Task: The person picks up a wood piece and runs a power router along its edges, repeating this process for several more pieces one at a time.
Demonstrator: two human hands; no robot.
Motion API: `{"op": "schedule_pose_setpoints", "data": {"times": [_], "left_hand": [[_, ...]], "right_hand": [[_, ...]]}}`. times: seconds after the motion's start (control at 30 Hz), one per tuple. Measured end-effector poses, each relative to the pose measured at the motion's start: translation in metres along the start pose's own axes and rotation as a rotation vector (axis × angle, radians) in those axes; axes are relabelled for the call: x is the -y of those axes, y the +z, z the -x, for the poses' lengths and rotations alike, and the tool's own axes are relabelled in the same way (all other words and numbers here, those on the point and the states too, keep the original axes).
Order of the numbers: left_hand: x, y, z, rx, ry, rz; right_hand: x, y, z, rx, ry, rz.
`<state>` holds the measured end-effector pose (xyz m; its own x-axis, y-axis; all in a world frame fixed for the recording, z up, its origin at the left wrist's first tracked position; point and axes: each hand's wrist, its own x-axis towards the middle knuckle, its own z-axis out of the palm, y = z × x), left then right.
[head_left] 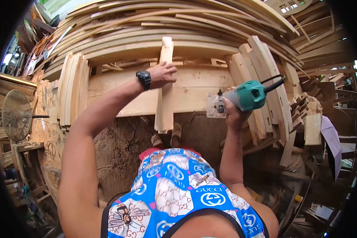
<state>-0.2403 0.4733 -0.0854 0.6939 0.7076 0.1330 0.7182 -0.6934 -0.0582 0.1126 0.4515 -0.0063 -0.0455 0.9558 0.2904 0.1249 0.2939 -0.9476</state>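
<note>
My left hand (162, 75), with a black watch (144, 79) on the wrist, is closed over a narrow wooden piece (166, 101). Its fingers curl onto the top and right side. The piece points away from me across a wide pale board (202, 90), its near end sticking out past the board's edge. In my right hand (235, 115) is a green trim router (250, 96), held sideways to the right of the piece. The router's clear base plate (215, 106) and dark bit face left, apart from the wood. Its black cord (277, 82) leaves from the back.
Stacked wooden pieces stand at the left (72, 89) and right (261, 87) ends of the board. Behind it lies a large pile of long wooden strips (154, 22). A round fan guard (16, 115) stands far left. Wood scraps crowd the right side.
</note>
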Motion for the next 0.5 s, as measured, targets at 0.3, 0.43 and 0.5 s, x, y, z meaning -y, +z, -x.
{"op": "schedule_pose_setpoints", "data": {"times": [0.3,0.43,0.5], "left_hand": [[-0.007,0.017,0.009,-0.206,-0.372,0.309],[-0.017,0.043,0.009,-0.26,-0.569,0.239],[-0.022,0.053,0.011,-0.276,-0.617,0.158]], "right_hand": [[-0.013,0.056,0.103,0.195,0.01,-0.203],[-0.005,0.067,0.125,0.273,-0.011,-0.16],[0.0,0.072,0.132,0.281,-0.009,-0.154]]}}
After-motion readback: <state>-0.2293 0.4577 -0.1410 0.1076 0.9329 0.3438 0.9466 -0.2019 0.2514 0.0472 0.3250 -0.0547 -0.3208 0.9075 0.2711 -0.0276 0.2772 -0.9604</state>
